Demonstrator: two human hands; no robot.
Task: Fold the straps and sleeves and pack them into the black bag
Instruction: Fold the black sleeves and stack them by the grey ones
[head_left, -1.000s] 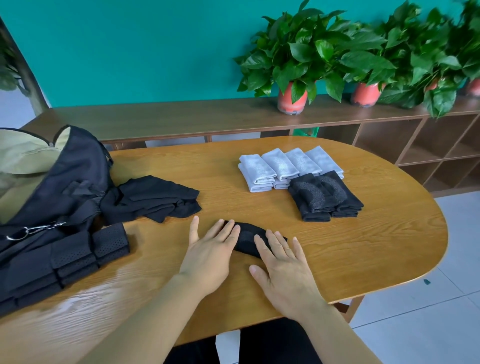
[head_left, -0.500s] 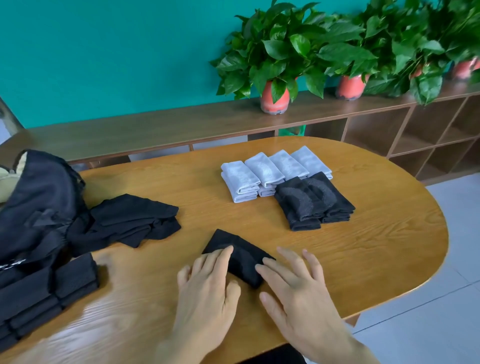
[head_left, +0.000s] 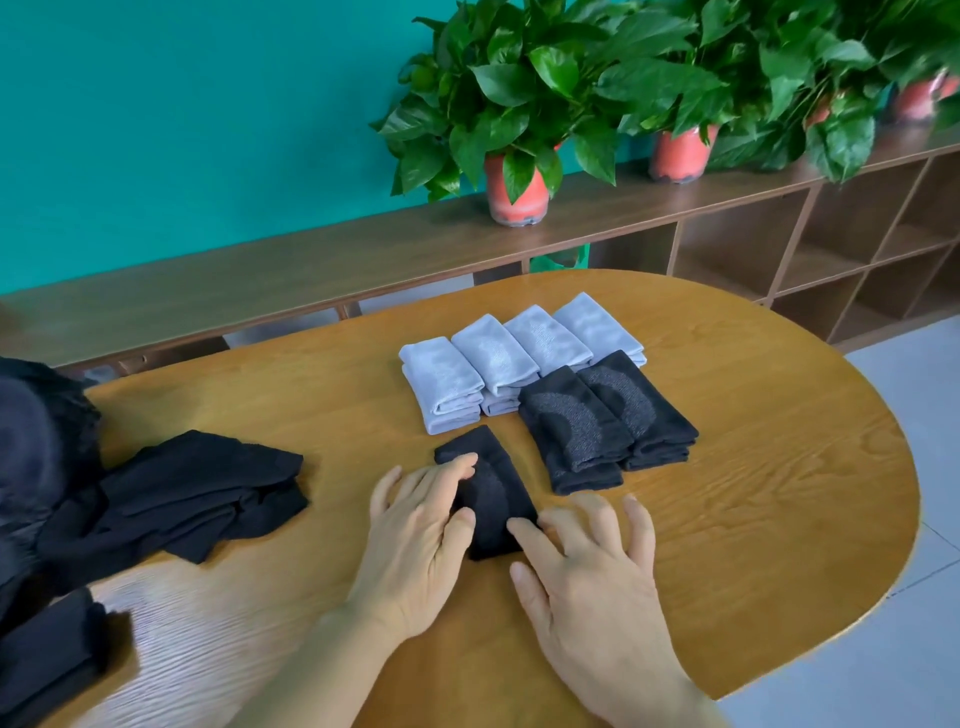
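- Table (head_left: 753, 493): one, oval, wood. Everything below sits on it, apart from the shelf and plants.
- Shelf (head_left: 311, 260): one long low unit behind the table, against a teal wall, with open cubbies at the right end.
- Plants (head_left: 517, 192): three red pots in view on the shelf top, the far-right one blurred and partly cut off.
- Bag (head_left: 36, 441): one, black, at the table's left edge and mostly out of frame. Can't tell what's inside.
- Loose pile (head_left: 182, 493): one heap of unfolded black fabric, just beside the bag. Piece count not readable.
- Grey sleeves (head_left: 498, 348): four folded pieces in a row at the far middle of the table. More grey layers show under the left ones, total unclear.
- Black stacks (head_left: 587, 431): two folded stacks side by side, touching the grey row's near-right side. Each is several layers, exact count unclear.
- Straps (head_left: 47, 654): folded black stack at the near-left corner, cut off by the frame.
- Right hand (head_left: 597, 577): palm down, fingers spread and straight. Index tip touches the sleeve's near-right edge, the other fingers lie on the table. It grips nothing.
- Left hand (head_left: 415, 540): palm down, fingers straight, pressing on the sleeve's left side, thumb against its near edge. No grip.
- Sleeve (head_left: 493, 488): one, black, folded, flat on the table between the hands, just in front of the grey row and left of the black stacks.
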